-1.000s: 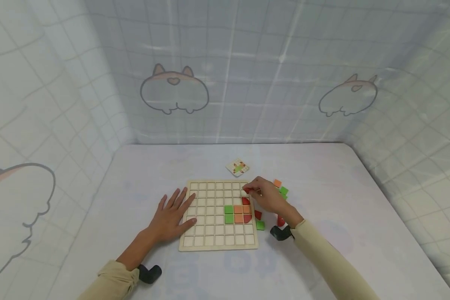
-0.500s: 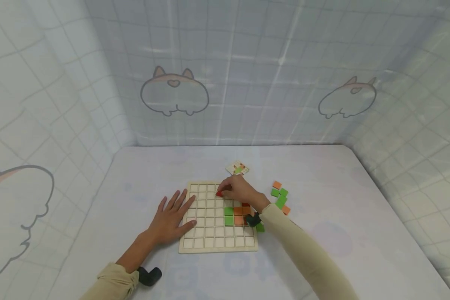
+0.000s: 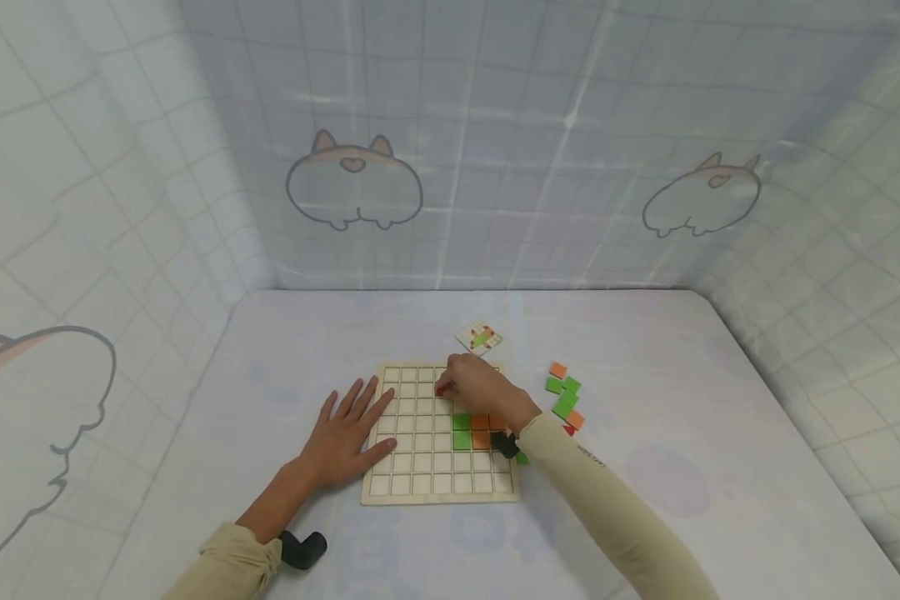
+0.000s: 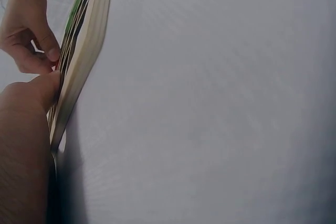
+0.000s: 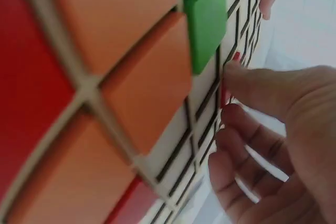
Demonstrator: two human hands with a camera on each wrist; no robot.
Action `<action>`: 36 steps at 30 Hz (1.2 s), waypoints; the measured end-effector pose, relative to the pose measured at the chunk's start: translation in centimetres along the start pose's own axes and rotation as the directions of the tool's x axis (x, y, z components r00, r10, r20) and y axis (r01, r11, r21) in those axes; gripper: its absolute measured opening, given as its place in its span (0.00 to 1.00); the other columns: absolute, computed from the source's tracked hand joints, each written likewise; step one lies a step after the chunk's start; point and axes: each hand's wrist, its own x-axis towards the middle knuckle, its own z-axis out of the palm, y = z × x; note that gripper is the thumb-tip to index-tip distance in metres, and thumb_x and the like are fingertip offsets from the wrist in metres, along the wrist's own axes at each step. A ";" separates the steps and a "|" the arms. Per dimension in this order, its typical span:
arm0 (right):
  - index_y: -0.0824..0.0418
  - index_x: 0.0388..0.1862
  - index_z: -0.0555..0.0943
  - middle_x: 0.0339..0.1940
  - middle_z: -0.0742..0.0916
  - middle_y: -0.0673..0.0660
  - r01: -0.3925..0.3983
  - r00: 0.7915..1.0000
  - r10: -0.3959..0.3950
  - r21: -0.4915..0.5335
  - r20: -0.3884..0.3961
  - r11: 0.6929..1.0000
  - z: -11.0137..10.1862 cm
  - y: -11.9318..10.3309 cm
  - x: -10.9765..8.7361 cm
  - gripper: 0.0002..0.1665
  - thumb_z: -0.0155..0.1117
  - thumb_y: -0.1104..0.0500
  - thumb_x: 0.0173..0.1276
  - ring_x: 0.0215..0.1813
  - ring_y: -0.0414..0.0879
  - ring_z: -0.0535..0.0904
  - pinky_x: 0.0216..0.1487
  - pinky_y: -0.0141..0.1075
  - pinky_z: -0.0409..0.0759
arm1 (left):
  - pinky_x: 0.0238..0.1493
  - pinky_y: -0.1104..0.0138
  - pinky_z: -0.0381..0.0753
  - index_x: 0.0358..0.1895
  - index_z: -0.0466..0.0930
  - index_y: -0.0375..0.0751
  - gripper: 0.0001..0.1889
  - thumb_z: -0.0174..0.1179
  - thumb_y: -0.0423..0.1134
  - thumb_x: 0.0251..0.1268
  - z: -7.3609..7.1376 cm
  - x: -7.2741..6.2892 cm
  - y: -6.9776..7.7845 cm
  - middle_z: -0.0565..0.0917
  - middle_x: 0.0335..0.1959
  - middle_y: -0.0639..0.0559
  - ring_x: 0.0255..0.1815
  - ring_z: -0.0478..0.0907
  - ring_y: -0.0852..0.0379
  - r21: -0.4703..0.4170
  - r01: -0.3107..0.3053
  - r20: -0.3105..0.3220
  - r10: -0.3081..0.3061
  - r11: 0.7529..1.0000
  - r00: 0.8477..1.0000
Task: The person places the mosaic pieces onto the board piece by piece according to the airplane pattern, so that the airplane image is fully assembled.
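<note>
My left hand [image 3: 339, 442] lies flat with fingers spread over the left side of the wooden grid board [image 3: 422, 442]. Above the board's upper middle, my right hand [image 3: 474, 385] pinches a small red tile [image 3: 440, 390] between thumb and finger. The right wrist view shows that red tile [image 5: 226, 90] standing edge-on, right at the grid cells. Green tiles [image 3: 461, 440] and orange tiles [image 3: 481, 439] fill cells on the board's right side, partly hidden by the right forearm. A red tile [image 5: 26, 77] sits beside the orange ones in the right wrist view.
A small pattern card [image 3: 480, 337] lies just beyond the board's far edge. To the right are loose green tiles [image 3: 566, 405], orange tiles [image 3: 558, 369] and a red piece [image 3: 568, 430], some beside the right sleeve [image 3: 600, 492]. Printed fabric walls surround the table.
Carrying the red tile, my right hand has moved left from the board's upper right edge to its upper middle. During the last half second it has barely shifted. The left hand stays put.
</note>
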 end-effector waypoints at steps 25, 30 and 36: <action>0.56 0.42 0.88 0.33 0.86 0.48 -0.366 0.925 0.360 -0.037 -0.123 0.930 -3.1 3.2 -5.1 0.10 0.73 0.57 0.62 0.33 0.42 0.80 0.28 0.37 0.78 | 0.70 0.38 0.40 0.79 0.53 0.50 0.42 0.46 0.68 0.69 -0.1 -0.1 0.0 0.48 0.79 0.44 0.79 0.41 0.42 0.009 0.029 0.022 -0.029 1.000 0.999; 0.58 0.42 0.88 0.35 0.85 0.51 -0.503 0.858 0.494 -0.032 -0.142 0.864 -4.0 6.2 -8.0 0.10 0.71 0.56 0.63 0.35 0.45 0.79 0.34 0.40 0.80 | 0.70 0.38 0.41 0.79 0.54 0.49 0.42 0.47 0.68 0.68 0.0 -0.1 0.0 0.49 0.79 0.43 0.78 0.43 0.41 0.019 0.029 0.018 -0.030 0.999 0.999; 0.62 0.40 0.88 0.37 0.87 0.56 -0.598 0.792 0.590 -0.002 -0.158 0.802 -4.4 8.8 -10.4 0.11 0.70 0.56 0.64 0.33 0.48 0.79 0.31 0.40 0.80 | 0.69 0.36 0.43 0.78 0.57 0.47 0.41 0.50 0.66 0.68 0.0 0.0 0.2 0.52 0.78 0.41 0.78 0.45 0.39 0.009 0.013 -0.020 -0.013 1.000 1.000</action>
